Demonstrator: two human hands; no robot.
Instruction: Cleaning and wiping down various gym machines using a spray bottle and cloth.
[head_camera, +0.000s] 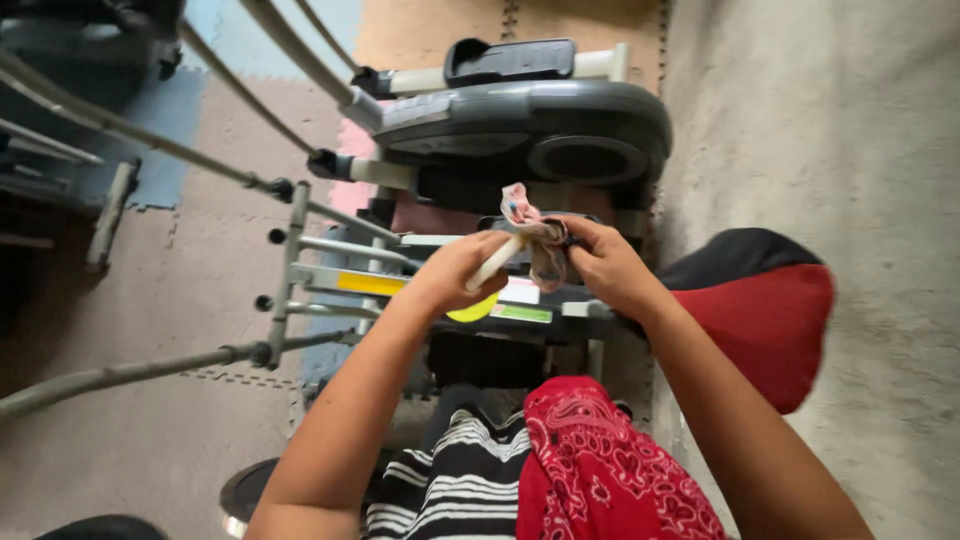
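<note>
Head view: left hand (455, 272) pinches a smooth white rod (495, 265); right hand's (605, 265) grip bunches soft patterned cloth (535, 232).

The rag (535, 235) is pale pink with small coloured prints. The exercise machine (520, 125) is grey and black, with a yellow sticker (370, 283). The bandana (600, 460) is red paisley; the cushion (765, 315) is red and black.

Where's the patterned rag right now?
In the head view, just right of centre: the patterned rag is pinched by the right hand around a white rod held by the left hand.
</note>
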